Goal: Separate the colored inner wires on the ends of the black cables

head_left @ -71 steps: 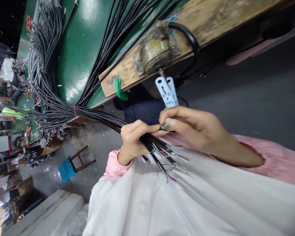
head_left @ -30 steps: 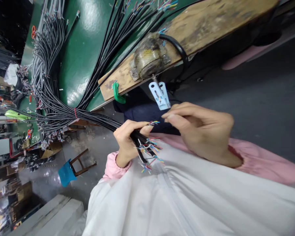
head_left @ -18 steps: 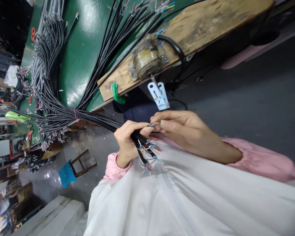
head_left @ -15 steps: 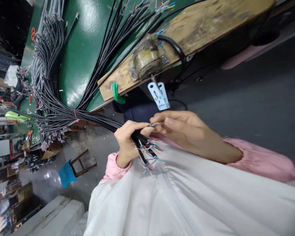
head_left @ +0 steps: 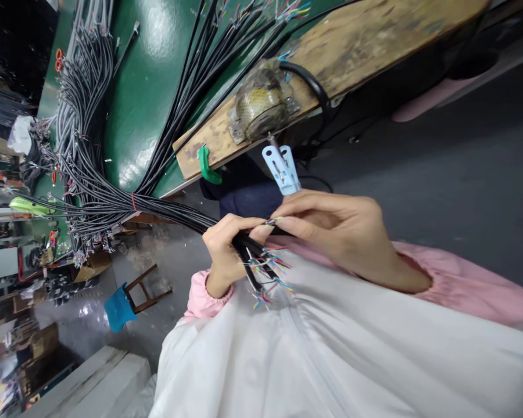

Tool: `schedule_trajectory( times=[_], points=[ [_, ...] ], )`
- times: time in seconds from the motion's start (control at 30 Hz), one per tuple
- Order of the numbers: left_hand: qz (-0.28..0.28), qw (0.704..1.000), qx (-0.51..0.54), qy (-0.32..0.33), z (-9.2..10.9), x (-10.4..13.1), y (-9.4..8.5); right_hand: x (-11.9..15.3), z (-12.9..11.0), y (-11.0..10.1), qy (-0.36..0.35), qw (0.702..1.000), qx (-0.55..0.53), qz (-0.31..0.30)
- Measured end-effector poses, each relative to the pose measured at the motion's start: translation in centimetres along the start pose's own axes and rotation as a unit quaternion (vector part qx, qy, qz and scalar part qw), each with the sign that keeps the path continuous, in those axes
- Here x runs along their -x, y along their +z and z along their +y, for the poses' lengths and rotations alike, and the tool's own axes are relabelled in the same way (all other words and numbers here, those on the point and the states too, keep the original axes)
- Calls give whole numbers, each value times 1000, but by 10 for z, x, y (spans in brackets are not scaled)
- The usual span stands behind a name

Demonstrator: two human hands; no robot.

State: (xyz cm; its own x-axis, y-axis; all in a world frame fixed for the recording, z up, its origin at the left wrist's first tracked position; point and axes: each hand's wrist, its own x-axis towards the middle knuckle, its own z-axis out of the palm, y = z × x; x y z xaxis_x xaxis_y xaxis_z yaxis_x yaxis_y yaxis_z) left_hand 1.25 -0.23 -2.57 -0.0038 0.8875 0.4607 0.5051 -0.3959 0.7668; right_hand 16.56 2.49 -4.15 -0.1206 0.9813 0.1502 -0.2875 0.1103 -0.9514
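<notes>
Now my left hand (head_left: 229,244) grips a bunch of black cables (head_left: 178,212), and 1 tip pokes out of it. My right hand (head_left: 342,238) pinches the little colored wires (head_left: 271,222) at that tip, close beside my left hand. A blue clip (head_left: 282,172) is just past my right hand.

Right hand (head_left: 337,229) is no longer hanging apart as it was a second ago; thumb and index finger are now meeting at the coloured wires (head_left: 273,221), which were jutting out free then. Versus half a second ago, that hand is arching higher and is covering the lower tip of the light-blue clip (head_left: 280,167), then showing whole. Versus the oldest view, the bundle's frayed ends (head_left: 271,264) are reaching less far past the left hand (head_left: 226,241), and more cable tips (head_left: 293,10) are showing up top.
</notes>
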Motion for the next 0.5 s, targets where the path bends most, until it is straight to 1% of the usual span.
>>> schedule_trajectory(
  times=[0.03, 0.07, 0.13, 0.2, 0.27, 0.33, 0.37, 0.43, 0.5],
  points=[
    [-8, 1000, -1, -13, 0, 0, 0, 0, 0, 0, -61, 997, 38, 25],
    [-14, 1000, -6, -27, 0, 0, 0, -1, 1, 1, -122, 988, 77, 49],
    [-21, 999, -16, -39, 1, -1, -1, 0, 2, 0, -235, 956, 154, 82],
    [-24, 999, -19, -29, 4, -3, -2, 0, 3, -4, -308, 924, 214, 79],
    [-33, 999, -21, -16, 6, -5, -3, 0, 3, -7, -333, 908, 250, 50],
    [-44, 999, -27, -8, 8, -7, -3, 0, 3, -9, -331, 908, 255, 16],
    [-44, 999, -31, -7, 9, -8, -3, 1, 3, -8, -328, 912, 245, 8],
    [-33, 999, -39, -8, 9, -8, -2, 4, 4, -5, -309, 927, 210, 24],
    [-19, 999, -47, -11, 7, -7, -1, 8, 5, 0, -271, 943, 176, 77]
  ],
)
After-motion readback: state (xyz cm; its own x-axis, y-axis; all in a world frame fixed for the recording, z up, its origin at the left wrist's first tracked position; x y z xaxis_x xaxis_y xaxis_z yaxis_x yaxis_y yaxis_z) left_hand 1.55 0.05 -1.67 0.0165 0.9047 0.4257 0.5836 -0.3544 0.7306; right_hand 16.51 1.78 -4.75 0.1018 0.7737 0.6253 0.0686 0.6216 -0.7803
